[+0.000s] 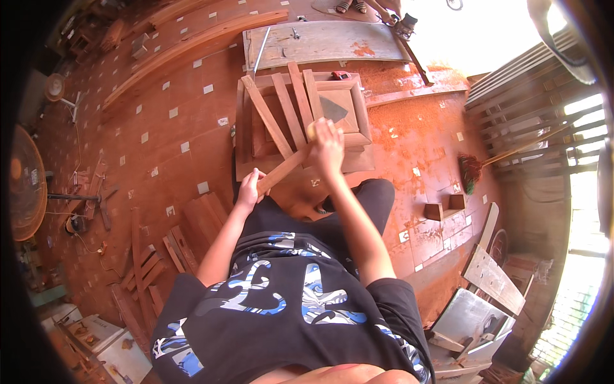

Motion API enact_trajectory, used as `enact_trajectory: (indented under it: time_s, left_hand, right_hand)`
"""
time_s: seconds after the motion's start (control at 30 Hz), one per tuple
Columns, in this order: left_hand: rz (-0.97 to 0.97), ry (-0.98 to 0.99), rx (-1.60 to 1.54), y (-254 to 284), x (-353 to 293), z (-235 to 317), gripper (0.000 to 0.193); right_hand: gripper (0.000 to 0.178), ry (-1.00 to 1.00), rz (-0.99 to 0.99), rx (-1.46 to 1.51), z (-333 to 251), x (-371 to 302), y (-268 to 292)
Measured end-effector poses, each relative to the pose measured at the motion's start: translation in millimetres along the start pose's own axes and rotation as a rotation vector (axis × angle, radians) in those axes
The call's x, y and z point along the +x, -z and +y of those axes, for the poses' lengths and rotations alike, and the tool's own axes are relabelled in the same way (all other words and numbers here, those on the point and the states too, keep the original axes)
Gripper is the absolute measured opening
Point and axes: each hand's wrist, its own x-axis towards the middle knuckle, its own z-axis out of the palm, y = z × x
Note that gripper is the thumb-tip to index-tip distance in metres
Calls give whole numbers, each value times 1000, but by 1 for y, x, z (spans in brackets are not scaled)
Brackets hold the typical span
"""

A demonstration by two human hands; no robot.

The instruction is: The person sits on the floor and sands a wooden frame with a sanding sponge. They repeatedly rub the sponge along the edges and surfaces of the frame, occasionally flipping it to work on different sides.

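Observation:
My left hand (251, 187) is closed around the near end of a reddish wooden strip (284, 170), which slants up to the right above my lap. At the strip's far end my right hand (327, 148) is closed, with a small yellowish piece (312, 131) showing by its fingers; what kind it is I cannot make out. Several more wooden strips (265, 115) lie fanned out on a framed wooden panel (358, 121) in front of me. A dark grey, pointed flat piece (334, 111) rests on the panel, partly hidden by my right hand.
A red and black tape measure (341, 75) sits at the panel's far edge. Beyond stands a long grey board (326, 41), where another person's hand (388, 18) holds a power tool (405, 25). A fan (29, 182) is at left, a broom (471, 169) at right.

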Motion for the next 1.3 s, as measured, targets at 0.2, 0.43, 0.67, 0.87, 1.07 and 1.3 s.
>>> enact_trajectory:
  time_s: [0.2,0.43,0.67,0.87,1.07,1.3]
  left_hand:
    - [90,-8,-10,-4,-2,-11,54]
    - [-18,-6,17,-2,-2,6,53]
    - [50,-27,30,0,2,5,53]
    - [141,-93,26,11,3,-16,53]
    - [110,-29,21,0,-3,4,53]
    - [105,7,34,4,-2,-3,52]
  right_hand:
    - [58,362,-259,388,-82,-55,27]
    - [53,12,-12,-7,50,20,12]
    - [50,-173,-31,31,53,14,4]
    - [50,-37,-41,-4,28,-26,19]
    - [36,-13,58,115,13,-30,31]
    - [18,235,25,301,-40,-47,42]
